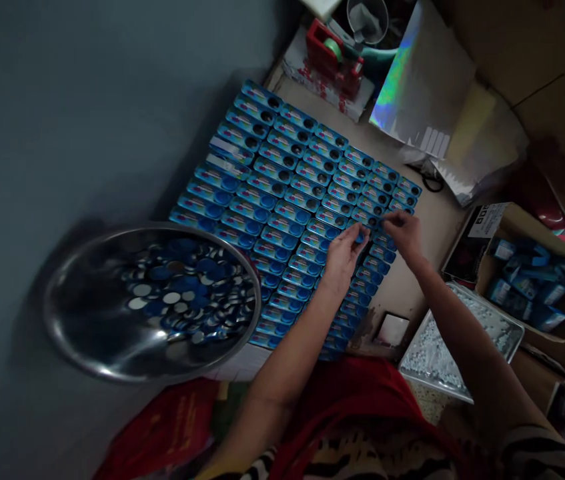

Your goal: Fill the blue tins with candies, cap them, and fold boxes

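Observation:
Rows of flat blue printed packs [282, 230] lie side by side on the table. Nearer rows show a blue round disc at one end of each pack; farther rows show a dark round spot there. Over the right part of the rows, my left hand [343, 257] is closed around a small blue disc [361, 237], partly hidden by the fingers. Just to its right, my right hand [405, 233] is pinched low over the packs; what it holds, if anything, is too small to make out. A steel bowl [87, 360] at the left contains many blue and silvery discs [182, 293].
A red tape dispenser [325, 50] sits on a box at the back. Shiny sheets [422, 87] and black-handled scissors [432, 181] lie back right. At right are a carton [507, 227] of blue packs and a metal tray [492, 367] of small white pieces.

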Action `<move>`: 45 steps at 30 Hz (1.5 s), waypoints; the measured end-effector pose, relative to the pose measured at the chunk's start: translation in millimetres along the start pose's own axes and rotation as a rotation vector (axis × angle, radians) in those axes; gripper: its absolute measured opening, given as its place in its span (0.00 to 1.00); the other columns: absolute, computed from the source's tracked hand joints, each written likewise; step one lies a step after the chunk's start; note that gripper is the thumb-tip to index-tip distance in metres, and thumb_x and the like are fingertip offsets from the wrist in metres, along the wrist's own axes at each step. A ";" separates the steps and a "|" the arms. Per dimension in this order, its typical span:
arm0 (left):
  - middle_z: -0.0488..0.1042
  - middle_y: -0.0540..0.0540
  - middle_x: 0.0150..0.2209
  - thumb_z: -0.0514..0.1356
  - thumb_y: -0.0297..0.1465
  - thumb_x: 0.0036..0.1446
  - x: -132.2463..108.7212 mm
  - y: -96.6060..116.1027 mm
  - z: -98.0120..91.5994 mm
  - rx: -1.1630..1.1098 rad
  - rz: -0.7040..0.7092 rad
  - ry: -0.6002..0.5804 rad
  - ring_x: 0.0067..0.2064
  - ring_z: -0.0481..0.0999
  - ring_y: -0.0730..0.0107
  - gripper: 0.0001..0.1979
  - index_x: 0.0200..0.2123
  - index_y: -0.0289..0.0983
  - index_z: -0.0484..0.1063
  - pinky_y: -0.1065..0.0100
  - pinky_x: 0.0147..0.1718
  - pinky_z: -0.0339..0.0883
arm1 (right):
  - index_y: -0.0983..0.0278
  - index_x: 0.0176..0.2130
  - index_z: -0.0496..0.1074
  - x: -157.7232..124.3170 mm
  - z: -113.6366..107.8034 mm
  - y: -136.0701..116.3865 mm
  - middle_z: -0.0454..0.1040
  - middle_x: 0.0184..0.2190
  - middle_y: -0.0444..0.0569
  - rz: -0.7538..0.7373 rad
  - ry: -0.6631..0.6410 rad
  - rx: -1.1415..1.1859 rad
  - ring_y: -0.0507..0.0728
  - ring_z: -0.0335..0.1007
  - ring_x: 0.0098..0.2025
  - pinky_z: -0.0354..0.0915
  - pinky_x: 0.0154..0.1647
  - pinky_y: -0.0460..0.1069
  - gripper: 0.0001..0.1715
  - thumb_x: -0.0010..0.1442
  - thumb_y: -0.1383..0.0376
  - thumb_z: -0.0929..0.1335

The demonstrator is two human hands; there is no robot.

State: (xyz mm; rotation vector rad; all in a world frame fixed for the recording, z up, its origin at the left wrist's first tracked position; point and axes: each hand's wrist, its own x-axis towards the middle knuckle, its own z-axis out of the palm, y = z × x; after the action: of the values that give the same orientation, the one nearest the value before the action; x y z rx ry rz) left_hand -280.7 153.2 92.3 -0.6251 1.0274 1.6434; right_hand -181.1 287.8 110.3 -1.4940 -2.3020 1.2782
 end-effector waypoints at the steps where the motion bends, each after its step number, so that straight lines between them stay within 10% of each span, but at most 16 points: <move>1: 0.84 0.46 0.38 0.68 0.22 0.60 2.6 6.2 1.2 0.013 0.016 -0.008 0.47 0.85 0.69 0.05 0.39 0.34 0.81 0.62 0.61 0.74 | 0.63 0.42 0.83 12.4 -2.0 -2.4 0.83 0.38 0.48 -0.006 0.026 -0.090 0.59 0.79 0.41 0.73 0.47 0.53 0.14 0.59 0.67 0.68; 7: 0.85 0.42 0.47 0.62 0.18 0.55 11.5 25.6 -12.8 0.147 0.087 -0.043 0.53 0.85 0.64 0.17 0.46 0.35 0.82 0.57 0.64 0.73 | 0.62 0.41 0.82 63.2 2.0 -22.5 0.83 0.46 0.54 -0.055 -0.105 -0.713 0.65 0.79 0.49 0.69 0.48 0.55 0.11 0.61 0.68 0.69; 13: 0.82 0.38 0.59 0.65 0.26 0.60 14.9 14.3 -15.7 0.206 0.235 -0.026 0.59 0.83 0.60 0.25 0.61 0.38 0.77 0.58 0.62 0.75 | 0.60 0.44 0.79 89.0 -3.3 -31.2 0.83 0.44 0.51 0.035 -0.190 -0.846 0.65 0.78 0.47 0.68 0.45 0.53 0.13 0.58 0.61 0.76; 23: 0.79 0.39 0.63 0.62 0.22 0.52 -1.2 -8.3 -1.2 0.174 0.209 -0.095 0.68 0.75 0.54 0.28 0.58 0.35 0.79 0.55 0.69 0.66 | 0.60 0.45 0.83 -28.0 30.9 -25.9 0.85 0.43 0.49 -0.099 -0.108 -0.029 0.59 0.81 0.43 0.73 0.48 0.51 0.14 0.61 0.63 0.69; 28: 0.83 0.42 0.57 0.61 0.21 0.50 -43.4 2.9 3.5 0.207 0.124 -0.161 0.63 0.79 0.55 0.28 0.55 0.37 0.81 0.56 0.67 0.69 | 0.63 0.43 0.84 -19.7 25.1 -11.2 0.86 0.39 0.49 0.034 -0.043 0.003 0.59 0.81 0.41 0.73 0.45 0.51 0.17 0.57 0.64 0.69; 33: 0.81 0.42 0.55 0.64 0.32 0.64 -104.3 99.2 -81.3 0.702 0.829 0.328 0.62 0.78 0.56 0.18 0.57 0.42 0.79 0.58 0.67 0.66 | 0.65 0.43 0.84 16.6 16.2 -17.4 0.84 0.46 0.57 -0.068 -0.036 -0.503 0.63 0.79 0.48 0.69 0.51 0.54 0.17 0.61 0.68 0.66; 36: 0.76 0.34 0.61 0.65 0.36 0.64 -118.6 156.0 -152.2 1.298 0.851 0.698 0.68 0.69 0.46 0.28 0.66 0.37 0.72 0.48 0.72 0.56 | 0.64 0.42 0.82 30.2 19.6 -24.2 0.82 0.49 0.59 -0.072 -0.085 -0.724 0.65 0.78 0.48 0.68 0.47 0.55 0.16 0.63 0.68 0.65; 41: 0.56 0.28 0.75 0.66 0.44 0.63 -84.9 162.4 -207.9 1.885 0.638 0.526 0.76 0.52 0.29 0.35 0.69 0.39 0.69 0.34 0.71 0.46 | 0.61 0.45 0.79 47.1 14.8 -27.7 0.83 0.45 0.54 0.023 -0.188 -0.818 0.65 0.77 0.47 0.66 0.45 0.54 0.13 0.59 0.61 0.74; 45: 0.69 0.23 0.65 0.57 0.44 0.69 -60.9 145.9 -210.0 1.970 0.604 0.507 0.65 0.68 0.29 0.25 0.58 0.32 0.78 0.38 0.61 0.60 | 0.59 0.45 0.79 55.0 12.0 -26.6 0.82 0.43 0.50 0.030 -0.199 -0.813 0.63 0.76 0.45 0.65 0.45 0.52 0.15 0.58 0.59 0.76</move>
State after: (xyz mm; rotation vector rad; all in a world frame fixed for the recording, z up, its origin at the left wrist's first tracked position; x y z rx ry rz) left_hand -418.9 -70.2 83.7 0.7276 2.6180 0.1759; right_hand -233.7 320.3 103.1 -1.6306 -3.1595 0.4922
